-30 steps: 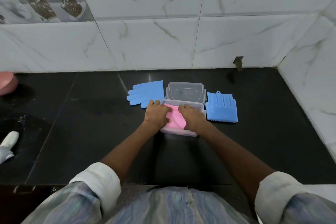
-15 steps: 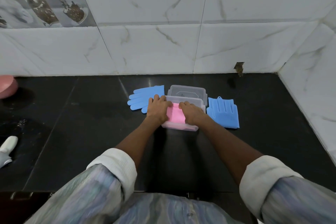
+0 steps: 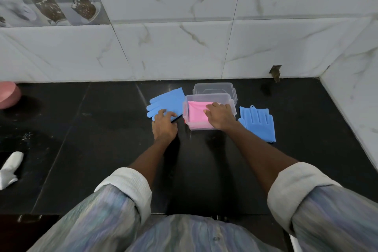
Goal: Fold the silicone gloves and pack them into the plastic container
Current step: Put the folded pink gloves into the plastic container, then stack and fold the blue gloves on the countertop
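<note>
- A clear plastic container (image 3: 210, 99) sits on the shiny black surface (image 3: 102, 129), near the white marble wall tiles (image 3: 184, 51).
- A pink glove (image 3: 197, 115) lies folded flat inside the container. It looks smooth and soft.
- The right hand (image 3: 219, 117) rests palm down on the pink glove, fingers spread a little. It is pressing, not gripping.
- The right hand covers part of the pink glove, so its full shape is hard to see.
- A blue glove (image 3: 166, 101) lies flat just to the left of the container, its fingers pointing left.
- The left hand (image 3: 163, 125) sits on the near edge of this blue glove with the fingers curled on it. I cannot tell if it has pinched it.
- Another blue glove (image 3: 258, 124) lies flat just to the right of the container. It has long grooves along the fingers and little bristles on its near edge.
- The clear lid (image 3: 214, 88) lies right behind the container, partly hidden by it.
- A pink round thing (image 3: 8, 94) is cut off at the left edge.
- A white thing (image 3: 11, 166) lies at the left too, hard to make out.
</note>
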